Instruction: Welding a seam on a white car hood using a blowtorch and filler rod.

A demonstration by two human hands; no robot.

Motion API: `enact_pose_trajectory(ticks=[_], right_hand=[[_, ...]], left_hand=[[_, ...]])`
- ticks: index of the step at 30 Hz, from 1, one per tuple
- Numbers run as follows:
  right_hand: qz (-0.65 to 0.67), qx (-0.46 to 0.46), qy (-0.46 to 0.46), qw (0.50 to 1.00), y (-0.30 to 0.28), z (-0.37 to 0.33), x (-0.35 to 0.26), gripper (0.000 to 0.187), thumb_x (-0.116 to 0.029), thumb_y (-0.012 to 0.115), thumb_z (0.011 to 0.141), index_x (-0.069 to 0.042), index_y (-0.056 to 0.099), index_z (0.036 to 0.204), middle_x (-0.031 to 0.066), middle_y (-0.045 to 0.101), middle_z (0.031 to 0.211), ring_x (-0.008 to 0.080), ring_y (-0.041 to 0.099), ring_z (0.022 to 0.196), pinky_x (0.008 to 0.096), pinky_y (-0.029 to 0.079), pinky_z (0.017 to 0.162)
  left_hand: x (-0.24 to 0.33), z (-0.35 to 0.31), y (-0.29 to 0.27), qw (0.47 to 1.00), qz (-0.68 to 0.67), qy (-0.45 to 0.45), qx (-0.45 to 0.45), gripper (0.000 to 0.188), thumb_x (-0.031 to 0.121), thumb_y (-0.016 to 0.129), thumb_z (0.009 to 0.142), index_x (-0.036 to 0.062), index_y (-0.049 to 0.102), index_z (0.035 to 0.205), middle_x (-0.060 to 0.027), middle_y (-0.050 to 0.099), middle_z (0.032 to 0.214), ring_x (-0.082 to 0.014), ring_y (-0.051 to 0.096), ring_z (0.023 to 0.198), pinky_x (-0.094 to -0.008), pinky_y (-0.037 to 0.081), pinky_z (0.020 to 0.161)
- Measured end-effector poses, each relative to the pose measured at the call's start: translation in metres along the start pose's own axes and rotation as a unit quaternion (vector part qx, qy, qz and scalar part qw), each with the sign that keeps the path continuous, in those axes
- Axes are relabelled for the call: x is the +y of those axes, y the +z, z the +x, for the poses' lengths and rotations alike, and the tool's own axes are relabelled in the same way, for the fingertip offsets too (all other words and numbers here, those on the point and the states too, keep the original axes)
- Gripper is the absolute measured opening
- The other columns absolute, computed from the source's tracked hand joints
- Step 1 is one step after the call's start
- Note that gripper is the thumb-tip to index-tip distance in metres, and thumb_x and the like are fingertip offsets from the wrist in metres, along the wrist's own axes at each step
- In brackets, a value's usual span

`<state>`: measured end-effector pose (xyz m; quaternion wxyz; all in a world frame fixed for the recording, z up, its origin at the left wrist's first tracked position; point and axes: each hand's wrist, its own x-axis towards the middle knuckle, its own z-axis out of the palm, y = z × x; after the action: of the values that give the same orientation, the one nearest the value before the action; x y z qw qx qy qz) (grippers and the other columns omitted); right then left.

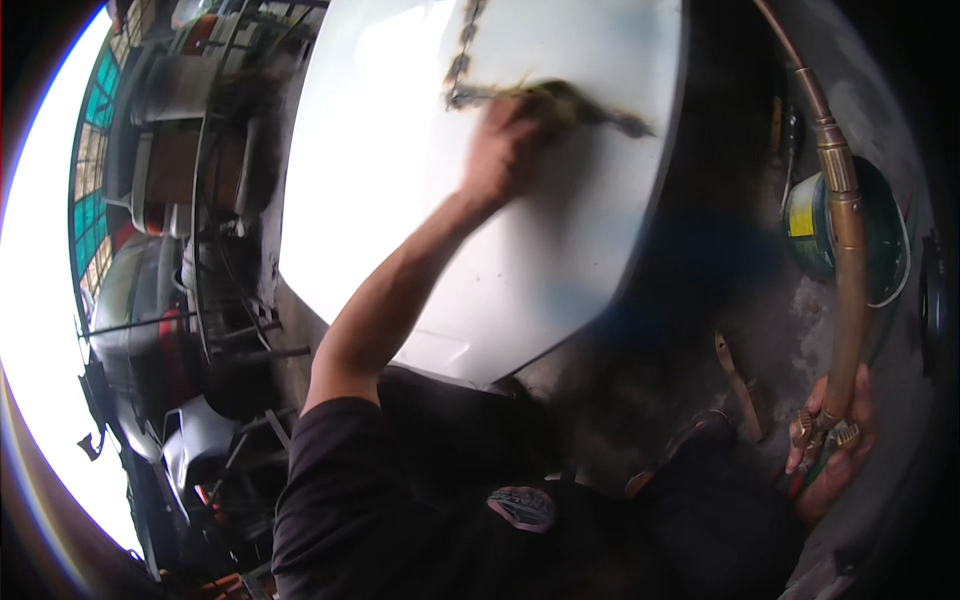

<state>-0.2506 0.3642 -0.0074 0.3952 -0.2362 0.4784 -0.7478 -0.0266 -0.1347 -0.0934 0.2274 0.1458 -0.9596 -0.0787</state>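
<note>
My left hand (505, 145) presses a dark yellow-green wad (562, 100) against a white metal panel (470, 260). Motion smears the wad, so I cannot tell whether it is cloth or sponge. Under and beside it runs a rough, scorched weld seam (625, 125), whose other leg goes up the panel. At the lower right, my right hand (840, 440) is wrapped round the valve end of a brass gas torch (845, 250). The torch tube rises from that hand toward the top right, away from the panel.
Behind the torch stands a green bucket (885, 235) with a yellow label. A wooden-handled tool (740, 390) lies on the dark floor (620, 400). On the left, a metal rack (205, 200) holds several car bumpers and body parts.
</note>
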Motion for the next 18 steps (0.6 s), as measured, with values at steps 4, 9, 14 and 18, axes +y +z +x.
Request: enact_pose_trajectory(ticks=[4, 9, 14, 18], right_hand=[[0.035, -0.042, -0.001, 0.999, -0.028, -0.013, 0.002, 0.094, -0.033, 0.075, 0.094, -0.005, 0.018, 0.163, 0.0252, 0.049, 0.113, 0.0254, 0.069, 0.080, 0.0252, 0.061, 0.052], [0.054, 0.009, 0.028, 0.998, -0.001, 0.006, 0.002, 0.093, -0.031, 0.075, 0.094, -0.005, 0.018, 0.163, 0.0258, 0.049, 0.112, 0.0255, 0.069, 0.079, 0.0254, 0.061, 0.052], [0.069, -0.080, -0.007, 0.994, -0.029, -0.012, 0.003, 0.090, -0.026, 0.070, 0.095, 0.002, 0.016, 0.162, 0.0228, 0.047, 0.116, 0.0203, 0.067, 0.085, 0.0225, 0.058, 0.047], [0.051, -0.071, -0.028, 0.996, -0.039, -0.020, 0.001, 0.090, -0.024, 0.070, 0.096, 0.001, 0.015, 0.162, 0.0231, 0.047, 0.117, 0.0215, 0.067, 0.088, 0.0242, 0.061, 0.048]], left_hand=[[-0.071, 0.008, -0.039, 0.948, -0.124, -0.288, 0.062, 0.021, 0.007, 0.060, 0.096, 0.0070, 0.075, 0.111, -0.0159, 0.069, 0.119, -0.0358, 0.055, 0.121, -0.0478, 0.050, 0.100], [-0.001, -0.002, -0.015, 0.996, 0.038, -0.056, 0.054, 0.030, 0.007, 0.059, 0.093, 0.0107, 0.075, 0.118, -0.0180, 0.062, 0.127, -0.0401, 0.056, 0.116, -0.0481, 0.049, 0.101], [-0.070, 0.020, -0.086, 0.941, 0.103, -0.320, -0.046, 0.035, -0.003, 0.053, 0.087, 0.0061, 0.077, 0.112, -0.0195, 0.072, 0.112, -0.0339, 0.070, 0.097, -0.0393, 0.058, 0.082], [-0.156, -0.012, -0.164, 0.861, 0.020, -0.457, 0.222, 0.034, -0.003, 0.051, 0.091, -0.0037, 0.070, 0.120, -0.0204, 0.073, 0.109, -0.0282, 0.071, 0.095, -0.0417, 0.058, 0.087]])
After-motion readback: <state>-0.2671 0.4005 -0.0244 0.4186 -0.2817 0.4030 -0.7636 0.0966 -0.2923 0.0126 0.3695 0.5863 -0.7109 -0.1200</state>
